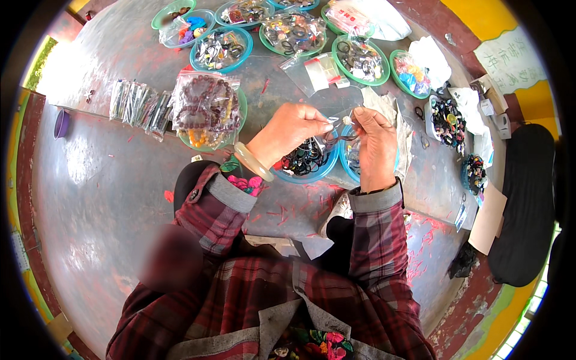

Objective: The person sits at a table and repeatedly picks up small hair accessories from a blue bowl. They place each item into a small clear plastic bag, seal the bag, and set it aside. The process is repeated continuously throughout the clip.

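Note:
My left hand (289,131), with a pale bangle (253,162) at the wrist, pinches what looks like a small clear plastic bag (337,115). Facing it, my right hand (377,144) is closed on a dark hair tie with a white beaded ornament (347,120), held close to the bag. Both hands hover over two blue bowls. The left bowl (309,177) is full of black hair ties (307,157); the right bowl (347,166) is partly hidden behind my right hand.
Green and blue bowls of bagged trinkets (222,51) line the far side. Bagged beaded bracelets (205,108) and slim packets (141,107) lie to the left. A white box of dark hair ties (449,123) stands right, near a cardboard sheet (487,219). Red scraps litter the grey surface (108,198).

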Demonstrator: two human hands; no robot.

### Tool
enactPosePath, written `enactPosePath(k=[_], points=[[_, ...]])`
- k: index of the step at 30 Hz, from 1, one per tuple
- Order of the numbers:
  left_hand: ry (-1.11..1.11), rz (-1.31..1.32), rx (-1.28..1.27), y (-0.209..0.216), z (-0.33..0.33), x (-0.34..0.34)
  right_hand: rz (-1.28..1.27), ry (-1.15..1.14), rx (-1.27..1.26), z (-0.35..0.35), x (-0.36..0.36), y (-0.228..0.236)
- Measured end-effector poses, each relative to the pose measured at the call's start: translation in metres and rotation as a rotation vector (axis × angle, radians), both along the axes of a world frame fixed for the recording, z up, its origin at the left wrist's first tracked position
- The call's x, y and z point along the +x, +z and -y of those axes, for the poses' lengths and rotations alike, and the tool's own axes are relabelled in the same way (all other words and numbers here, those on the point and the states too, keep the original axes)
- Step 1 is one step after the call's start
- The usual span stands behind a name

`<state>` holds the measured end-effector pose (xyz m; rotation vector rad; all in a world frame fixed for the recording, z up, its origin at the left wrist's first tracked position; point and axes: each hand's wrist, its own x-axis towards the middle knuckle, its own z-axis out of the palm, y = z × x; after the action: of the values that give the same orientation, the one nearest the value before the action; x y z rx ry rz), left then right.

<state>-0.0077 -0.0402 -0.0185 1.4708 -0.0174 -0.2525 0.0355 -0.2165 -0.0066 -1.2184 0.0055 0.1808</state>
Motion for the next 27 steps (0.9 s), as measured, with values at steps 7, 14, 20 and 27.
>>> enactPosePath(k=[7,14,20,27], points=[[0.007,0.03,-0.016,0.0,0.004,0.0,0.019,0.171,-0.224,-0.004,-0.003,0.001],[-0.013,-0.06,-0.052,0.004,0.004,-0.001,0.065,0.171,-0.26,-0.007,-0.009,0.005],[0.067,-0.073,-0.062,0.001,0.004,-0.001,0.101,0.109,-0.267,-0.009,-0.007,0.0],[0.299,-0.108,-0.248,0.004,0.002,-0.001,0.007,0.108,-0.086,-0.004,-0.002,0.0]])
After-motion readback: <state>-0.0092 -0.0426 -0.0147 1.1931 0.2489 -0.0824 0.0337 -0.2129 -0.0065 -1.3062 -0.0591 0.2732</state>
